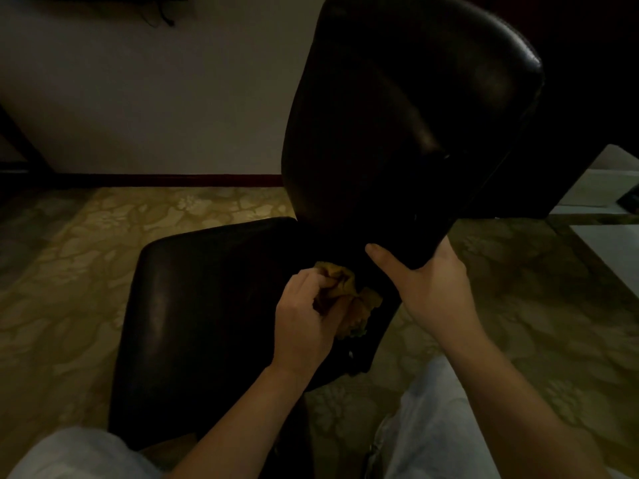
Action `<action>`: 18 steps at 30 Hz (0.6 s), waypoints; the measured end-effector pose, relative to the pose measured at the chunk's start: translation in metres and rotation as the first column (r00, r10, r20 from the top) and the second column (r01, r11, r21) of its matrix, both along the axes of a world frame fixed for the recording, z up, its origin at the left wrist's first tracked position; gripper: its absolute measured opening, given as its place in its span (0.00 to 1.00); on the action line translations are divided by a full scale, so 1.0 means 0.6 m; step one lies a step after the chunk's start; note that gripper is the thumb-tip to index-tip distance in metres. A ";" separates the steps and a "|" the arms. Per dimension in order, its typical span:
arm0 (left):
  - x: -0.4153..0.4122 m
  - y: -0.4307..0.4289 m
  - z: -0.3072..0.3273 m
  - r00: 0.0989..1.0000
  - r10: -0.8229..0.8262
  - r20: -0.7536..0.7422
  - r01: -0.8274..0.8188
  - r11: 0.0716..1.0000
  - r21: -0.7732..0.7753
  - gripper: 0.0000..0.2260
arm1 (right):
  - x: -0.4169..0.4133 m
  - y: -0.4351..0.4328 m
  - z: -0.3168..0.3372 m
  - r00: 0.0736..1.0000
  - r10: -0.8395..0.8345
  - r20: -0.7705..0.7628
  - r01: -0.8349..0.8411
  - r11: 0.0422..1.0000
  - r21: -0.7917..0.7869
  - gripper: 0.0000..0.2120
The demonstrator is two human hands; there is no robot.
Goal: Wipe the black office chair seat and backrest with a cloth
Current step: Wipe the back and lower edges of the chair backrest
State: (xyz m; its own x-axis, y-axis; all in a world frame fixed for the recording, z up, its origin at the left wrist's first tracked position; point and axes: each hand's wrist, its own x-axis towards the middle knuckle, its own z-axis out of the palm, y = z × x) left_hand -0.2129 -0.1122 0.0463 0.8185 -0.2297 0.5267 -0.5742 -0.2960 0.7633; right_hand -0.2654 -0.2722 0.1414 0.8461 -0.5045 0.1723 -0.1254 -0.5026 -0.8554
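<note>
1. The left hand [304,319] clenched a crumpled yellow cloth [356,299], which lay against the black seat [200,305] near its rear edge.
2. The right hand [428,288] grasped the bottom edge of the black backrest [408,115], thumb across its front.
3. A floral carpet [86,271] lay beneath, meeting a pale wall [138,98].

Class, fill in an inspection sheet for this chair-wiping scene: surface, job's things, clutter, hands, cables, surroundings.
Surface: seat, black and glossy, with the cloth lying on it.
Job's things: yellow cloth, bunched, on the seat close to the backrest.
Clutter: nothing seen.
Hands: left hand grips the cloth; right hand grips the backrest's lower corner.
Cables: dark cable hangs against the wall, top left.
Surroundings: patterned carpet, pale wall, dim light.
</note>
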 end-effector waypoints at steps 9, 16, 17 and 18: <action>-0.019 0.011 -0.015 0.977 0.039 -0.211 -0.050 0.998 -0.044 0.07 | -0.002 0.002 0.003 1.000 0.001 -0.012 -0.001 1.000 0.030 0.29; -0.005 -0.009 0.058 1.000 0.021 0.003 -0.020 0.994 -0.107 0.08 | 0.000 0.001 0.002 1.000 -0.015 -0.018 0.015 1.000 -0.013 0.28; -0.001 -0.011 0.061 1.000 0.017 0.021 -0.015 0.994 -0.111 0.09 | -0.001 0.001 0.002 1.000 -0.016 -0.019 0.015 1.000 -0.015 0.27; 0.003 -0.011 0.058 1.000 0.009 0.027 -0.006 0.994 -0.113 0.09 | -0.001 0.001 0.002 1.000 -0.014 -0.019 0.014 1.000 -0.011 0.27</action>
State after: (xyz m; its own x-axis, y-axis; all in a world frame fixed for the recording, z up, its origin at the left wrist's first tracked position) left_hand -0.2112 -0.1188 0.0812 0.8052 -0.1610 0.5708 -0.5931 -0.2131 0.7764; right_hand -0.2660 -0.2717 0.1425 0.8423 -0.5142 0.1617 -0.1487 -0.5101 -0.8472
